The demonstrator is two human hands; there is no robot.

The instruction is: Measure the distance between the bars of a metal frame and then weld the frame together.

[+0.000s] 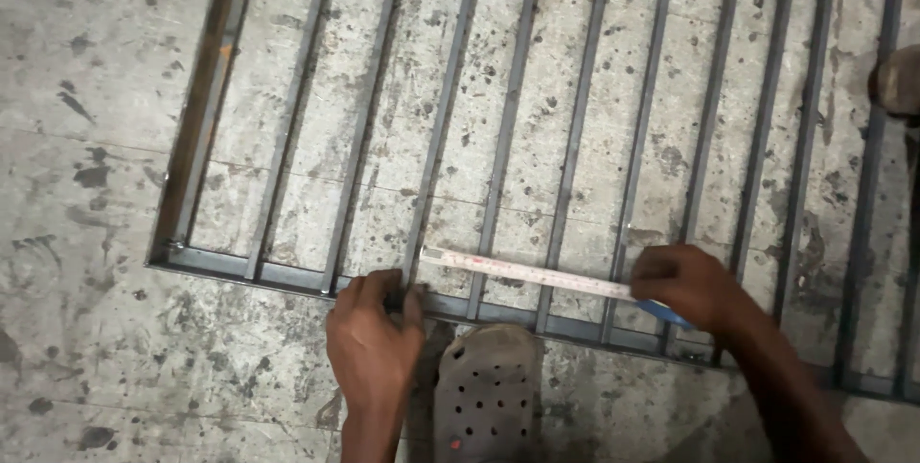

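A metal grille [220, 262] of several parallel bars in a rectangular frame lies flat on a stained concrete floor. A pale measuring tape [527, 272] is stretched across the bars, just above the frame's near rail. My left hand [376, 340] rests on the near rail with its fingertips by the tape's free end. My right hand [692, 288] is closed on the blue tape case [668, 312], which shows under the fingers.
My foot in a perforated grey clog [484, 391] stands on the floor between my hands, touching the near rail. A dark rounded object [899, 80] sits at the right edge. The concrete floor [86, 89] extends left of the grille.
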